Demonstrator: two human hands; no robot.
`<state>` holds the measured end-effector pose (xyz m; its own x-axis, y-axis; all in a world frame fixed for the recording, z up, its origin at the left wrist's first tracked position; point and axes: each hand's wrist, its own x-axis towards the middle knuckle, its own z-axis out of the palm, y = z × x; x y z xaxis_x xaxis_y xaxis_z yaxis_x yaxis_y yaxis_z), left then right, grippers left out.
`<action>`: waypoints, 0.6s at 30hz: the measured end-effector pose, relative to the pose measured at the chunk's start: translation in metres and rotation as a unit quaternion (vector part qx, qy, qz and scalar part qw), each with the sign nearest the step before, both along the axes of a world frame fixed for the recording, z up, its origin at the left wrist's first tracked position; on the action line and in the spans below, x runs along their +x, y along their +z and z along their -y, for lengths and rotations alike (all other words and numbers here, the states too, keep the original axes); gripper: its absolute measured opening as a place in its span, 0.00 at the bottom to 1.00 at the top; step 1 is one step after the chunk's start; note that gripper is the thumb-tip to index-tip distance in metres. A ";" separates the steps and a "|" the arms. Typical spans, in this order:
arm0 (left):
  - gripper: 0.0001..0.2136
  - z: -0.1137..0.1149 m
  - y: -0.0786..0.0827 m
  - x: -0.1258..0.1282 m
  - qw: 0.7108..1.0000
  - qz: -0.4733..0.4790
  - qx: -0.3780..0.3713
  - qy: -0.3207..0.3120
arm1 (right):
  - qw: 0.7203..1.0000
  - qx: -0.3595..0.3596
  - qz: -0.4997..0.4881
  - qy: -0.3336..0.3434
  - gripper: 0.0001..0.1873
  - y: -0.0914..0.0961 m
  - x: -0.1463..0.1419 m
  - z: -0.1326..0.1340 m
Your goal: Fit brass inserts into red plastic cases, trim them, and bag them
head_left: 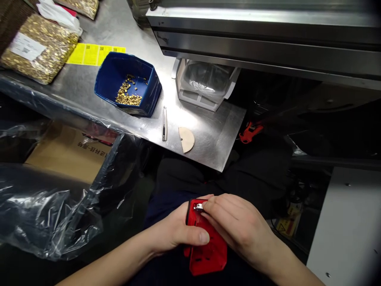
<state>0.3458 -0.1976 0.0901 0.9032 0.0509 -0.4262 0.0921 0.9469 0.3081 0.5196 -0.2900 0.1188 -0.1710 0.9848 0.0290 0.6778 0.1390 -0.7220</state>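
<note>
Both hands are working low over the person's lap, below the near edge of the metal surface [208, 131]. Left hand [175, 232] is curling around a red plastic part [208, 254], thumb lying across its face, gripping it firmly. Right hand [235, 224] is closing its fingertips on a small silvery metal piece [198, 206] at the part's top corner. That part is looking flat, glossy and slotted. On the surface, a blue tray [149, 95] is holding small brass pieces [127, 93]; a slim metal tool [164, 123] and a tan half-disc [186, 139] are lying toward the near edge. Bags of brass pieces [44, 51] are sitting at the far left corner, and clear plastic sheeting [53, 210] is covering a cardboard box [68, 153] to the left.
</note>
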 end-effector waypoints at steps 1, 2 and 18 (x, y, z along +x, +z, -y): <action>0.24 0.000 0.000 0.000 1.000 0.003 -0.001 0.002 | 1.000 -0.003 0.002 0.003 0.07 0.001 0.000 -0.001; 0.24 0.000 -0.001 -0.001 1.000 0.005 -0.003 0.001 | 1.000 -0.005 0.007 0.007 0.08 0.001 0.001 -0.001; 0.51 0.003 -0.015 -0.016 0.997 -0.011 -0.018 -0.069 | 0.974 0.096 -0.086 -0.185 0.08 -0.010 0.030 -0.007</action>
<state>0.3295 -0.2007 0.0753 0.8906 -0.0887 -0.4460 0.2285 0.9353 0.2701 0.5494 -0.2825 0.1084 0.2185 0.9516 0.2160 0.5790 0.0518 -0.8137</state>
